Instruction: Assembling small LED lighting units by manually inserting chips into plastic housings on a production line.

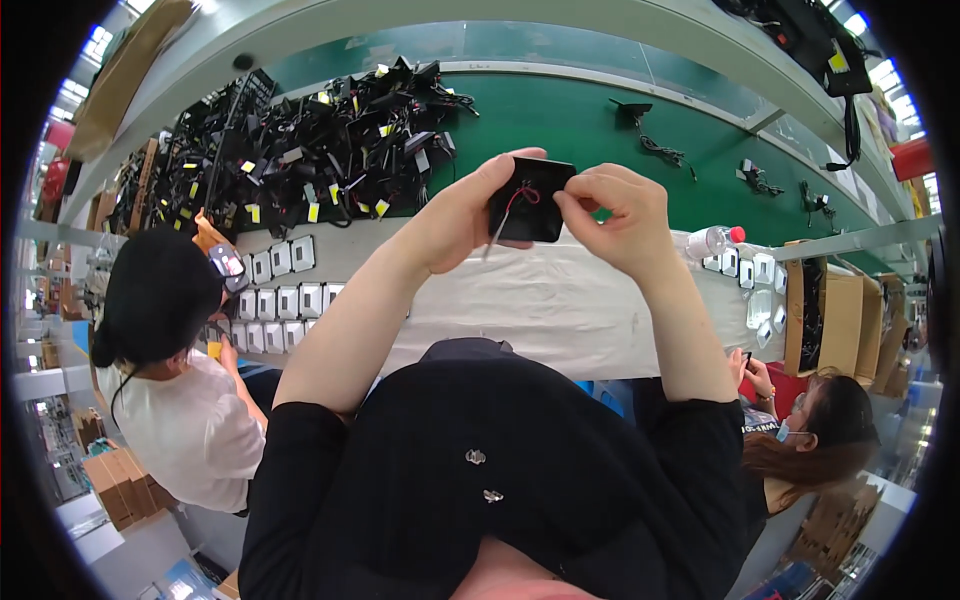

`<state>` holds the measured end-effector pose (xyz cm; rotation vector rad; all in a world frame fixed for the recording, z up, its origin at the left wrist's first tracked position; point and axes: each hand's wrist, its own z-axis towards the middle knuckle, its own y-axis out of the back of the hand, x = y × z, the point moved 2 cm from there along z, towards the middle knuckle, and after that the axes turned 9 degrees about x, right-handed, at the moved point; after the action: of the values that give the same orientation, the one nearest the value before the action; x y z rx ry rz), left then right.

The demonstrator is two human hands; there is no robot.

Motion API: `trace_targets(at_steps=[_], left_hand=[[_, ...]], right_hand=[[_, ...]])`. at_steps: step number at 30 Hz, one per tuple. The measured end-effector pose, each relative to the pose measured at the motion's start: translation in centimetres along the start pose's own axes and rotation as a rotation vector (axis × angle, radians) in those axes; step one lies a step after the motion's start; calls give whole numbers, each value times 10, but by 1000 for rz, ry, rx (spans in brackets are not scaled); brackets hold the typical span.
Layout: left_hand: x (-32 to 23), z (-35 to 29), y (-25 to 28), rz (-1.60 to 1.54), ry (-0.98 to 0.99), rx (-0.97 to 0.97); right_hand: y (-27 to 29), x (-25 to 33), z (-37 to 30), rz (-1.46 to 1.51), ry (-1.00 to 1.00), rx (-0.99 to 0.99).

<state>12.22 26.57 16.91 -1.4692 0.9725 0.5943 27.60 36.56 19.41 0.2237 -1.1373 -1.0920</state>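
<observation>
1. A small square part [531, 199] is sitting between the left hand [462, 215] and right hand [620, 215], above the tabletop [560, 300].
2. A heap of cabled parts [300, 150] is lying behind, to the left.
3. Rows of square pieces [275, 295] are lying left; a bottle [712, 240] and cardboard box [835, 315] are lying right.
4. Two co-workers are sitting at either side.

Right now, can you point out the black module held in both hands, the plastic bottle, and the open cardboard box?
black module [540, 215]: head view, lower face below the red wire.
plastic bottle [706, 241]: head view, clear body beside the red cap.
cardboard box [840, 320]: head view, brown outer side wall.
</observation>
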Motion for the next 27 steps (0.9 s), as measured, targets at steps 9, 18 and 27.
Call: trace_targets(at_steps=[9, 18, 27], left_hand=[[-27, -104, -33, -66, -387, -75], [-33, -153, -22, 82, -552, -192], [-35, -159, -23, 216, -649, -287]], right_hand=[[-47, 136, 2, 153, -43, -16], [-68, 167, 8, 480, -173, 227], [-49, 204, 18, -159, 82, 220]])
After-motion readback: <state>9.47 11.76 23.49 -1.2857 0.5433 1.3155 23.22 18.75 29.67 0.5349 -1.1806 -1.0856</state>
